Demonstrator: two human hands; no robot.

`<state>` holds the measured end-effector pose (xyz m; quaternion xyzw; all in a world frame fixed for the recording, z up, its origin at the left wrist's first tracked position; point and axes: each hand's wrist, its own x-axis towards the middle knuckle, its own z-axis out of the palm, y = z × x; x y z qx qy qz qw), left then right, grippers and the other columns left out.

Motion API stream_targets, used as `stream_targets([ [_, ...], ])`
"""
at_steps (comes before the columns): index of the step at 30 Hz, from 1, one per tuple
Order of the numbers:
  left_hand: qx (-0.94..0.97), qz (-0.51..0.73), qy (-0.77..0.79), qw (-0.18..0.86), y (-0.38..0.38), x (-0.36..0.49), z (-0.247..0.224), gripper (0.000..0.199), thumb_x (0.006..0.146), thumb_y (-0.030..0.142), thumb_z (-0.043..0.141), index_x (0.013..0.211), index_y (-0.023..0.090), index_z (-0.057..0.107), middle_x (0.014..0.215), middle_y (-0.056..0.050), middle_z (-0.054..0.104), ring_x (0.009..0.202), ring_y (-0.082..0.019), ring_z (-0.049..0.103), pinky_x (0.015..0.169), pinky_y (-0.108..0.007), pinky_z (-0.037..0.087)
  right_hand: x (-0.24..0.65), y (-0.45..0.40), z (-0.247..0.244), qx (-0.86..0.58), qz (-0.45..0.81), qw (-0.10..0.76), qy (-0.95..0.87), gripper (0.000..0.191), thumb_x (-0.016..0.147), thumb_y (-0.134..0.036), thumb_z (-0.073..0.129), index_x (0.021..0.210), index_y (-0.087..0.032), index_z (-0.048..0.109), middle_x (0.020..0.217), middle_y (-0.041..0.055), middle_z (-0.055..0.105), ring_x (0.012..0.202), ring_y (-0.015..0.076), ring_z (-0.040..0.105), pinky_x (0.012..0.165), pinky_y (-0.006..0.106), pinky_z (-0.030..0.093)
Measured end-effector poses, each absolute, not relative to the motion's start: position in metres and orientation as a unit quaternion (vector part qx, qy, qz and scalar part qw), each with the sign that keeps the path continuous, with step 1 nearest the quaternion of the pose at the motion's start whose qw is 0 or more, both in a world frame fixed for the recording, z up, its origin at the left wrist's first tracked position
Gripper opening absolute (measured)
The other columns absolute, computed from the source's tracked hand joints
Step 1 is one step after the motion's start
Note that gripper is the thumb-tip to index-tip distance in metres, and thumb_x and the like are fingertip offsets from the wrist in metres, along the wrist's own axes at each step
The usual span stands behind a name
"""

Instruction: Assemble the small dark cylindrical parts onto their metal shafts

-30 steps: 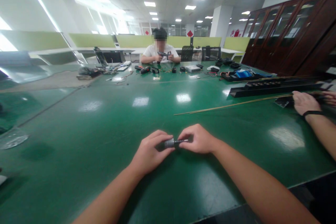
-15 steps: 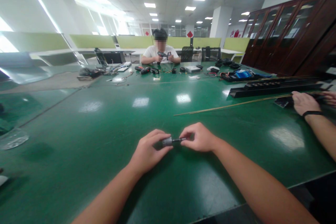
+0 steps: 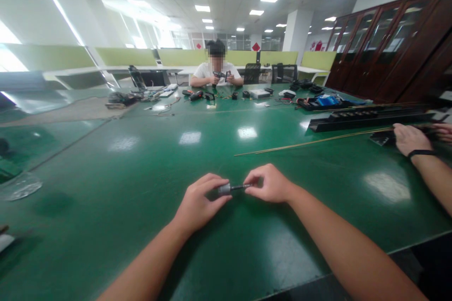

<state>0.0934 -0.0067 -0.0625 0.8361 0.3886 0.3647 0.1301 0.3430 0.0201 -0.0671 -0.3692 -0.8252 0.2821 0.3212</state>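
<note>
Between thumb and fingers, my left hand (image 3: 202,200) grips a small grey cylinder (image 3: 224,189) that lies on its side, low over the green table (image 3: 148,164). A thin dark rod (image 3: 237,187) sticks out of the cylinder's right end. My right hand (image 3: 270,184) pinches the rod's far end with thumb and forefinger. Rod and cylinder are roughly in line. The fingertips partly cover both pieces, and their exact kind is too small to make out.
Long thin brass-coloured rods (image 3: 300,145) lie ahead to the right, near a co-worker's hand (image 3: 411,138). Behind them is a long black rail (image 3: 353,122). Across the table a person (image 3: 217,68) holds a power drill. A clear round dish (image 3: 24,187) sits at left.
My right hand has shifted very slightly right, with a little more of the thin rod showing between the hands. The left hand keeps its grip on the cylinder.
</note>
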Motion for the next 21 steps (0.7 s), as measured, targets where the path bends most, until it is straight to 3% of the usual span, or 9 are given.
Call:
stream_targets([
  [21, 0.806, 0.371, 0.449, 0.103, -0.002, 0.085, -0.059, 0.025, 0.081, 0.037, 0.072, 0.1, 0.022, 0.068, 0.098, -0.006, 0.069, 0.091, -0.022, 0.064, 0.084, -0.037, 0.054, 0.353, 0.028, -0.064, -0.392, 0.26, 0.333, -0.817, 0.012, 0.072, -0.022, 0.074, 0.082, -0.017, 0.076, 0.075, 0.0036, 0.074, 0.067, 0.0154, 0.066, 0.066, 0.025, 0.051],
])
